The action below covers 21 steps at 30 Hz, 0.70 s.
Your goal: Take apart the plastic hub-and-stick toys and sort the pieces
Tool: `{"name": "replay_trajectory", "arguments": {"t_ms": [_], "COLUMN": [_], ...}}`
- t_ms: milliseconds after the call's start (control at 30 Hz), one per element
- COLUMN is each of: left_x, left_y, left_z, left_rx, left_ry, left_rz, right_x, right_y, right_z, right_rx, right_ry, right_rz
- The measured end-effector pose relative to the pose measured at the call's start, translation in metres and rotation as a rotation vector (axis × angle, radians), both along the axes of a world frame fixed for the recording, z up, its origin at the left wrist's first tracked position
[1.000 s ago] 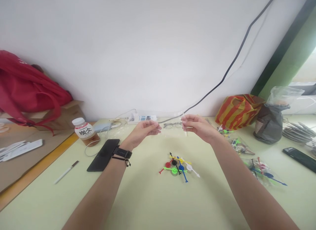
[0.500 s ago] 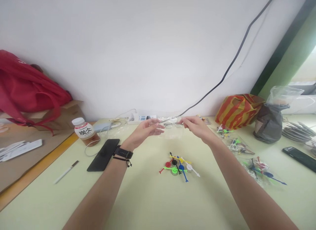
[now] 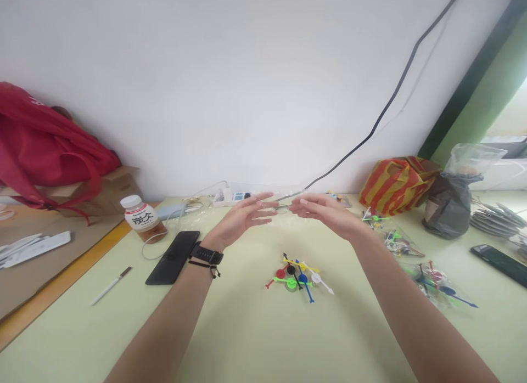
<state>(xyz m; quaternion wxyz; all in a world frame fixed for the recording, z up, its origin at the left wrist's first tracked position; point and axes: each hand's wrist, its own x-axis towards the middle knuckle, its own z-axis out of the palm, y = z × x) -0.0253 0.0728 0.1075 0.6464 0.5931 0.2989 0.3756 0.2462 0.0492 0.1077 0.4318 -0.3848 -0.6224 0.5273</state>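
Observation:
My left hand [image 3: 246, 215], with a black watch [image 3: 207, 253] on its wrist, is held above the far part of the table, fingers stretched out and apart. Facing it across a small gap is my right hand [image 3: 323, 210], its fingers also extended. A thin clear plastic bag [image 3: 284, 225] shows faintly around the fingertips; whether the fingers touch it I cannot tell. Nearer to me lies a small pile of plastic arrow spinners [image 3: 291, 270] in red, black, blue, green, yellow and white, apart from both hands.
On the left are a bottle [image 3: 142, 221], a black phone [image 3: 173, 258], a pen [image 3: 111, 286] and a red bag [image 3: 53, 141]. Bagged spinners [image 3: 444, 287], a striped bag [image 3: 397, 185], a grey bag [image 3: 447, 207] and another phone [image 3: 500, 265] lie right. A power strip [image 3: 233, 196] stands by the wall.
The fingers of both hands have straightened out; my right hand's pinch at the clear plastic has loosened. The spinner pile has not moved.

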Motion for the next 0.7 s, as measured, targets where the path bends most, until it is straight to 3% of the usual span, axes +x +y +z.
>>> {"name": "replay_trajectory", "arguments": {"t_ms": [267,433,567,700], "left_x": [0.012,0.017,0.014,0.007], "left_y": [-0.013,-0.015,-0.014,-0.01], "left_z": [0.007,0.006,0.013,0.021], "left_rx": [0.012,-0.041,-0.036,0.132], "left_ry": [0.024,0.01,0.018,0.048], "left_rz": [-0.23,-0.284,-0.185,0.075], "right_x": [0.009,0.009,0.002,-0.001], "right_y": [-0.007,-0.011,-0.015,-0.014], "right_z": [0.004,0.004,0.009,0.012], "right_rx": [-0.071,-0.13,-0.177,-0.198], "right_ry": [0.038,0.078,0.084,0.094], "right_rz": [0.433,0.52,0.464,0.385]}}
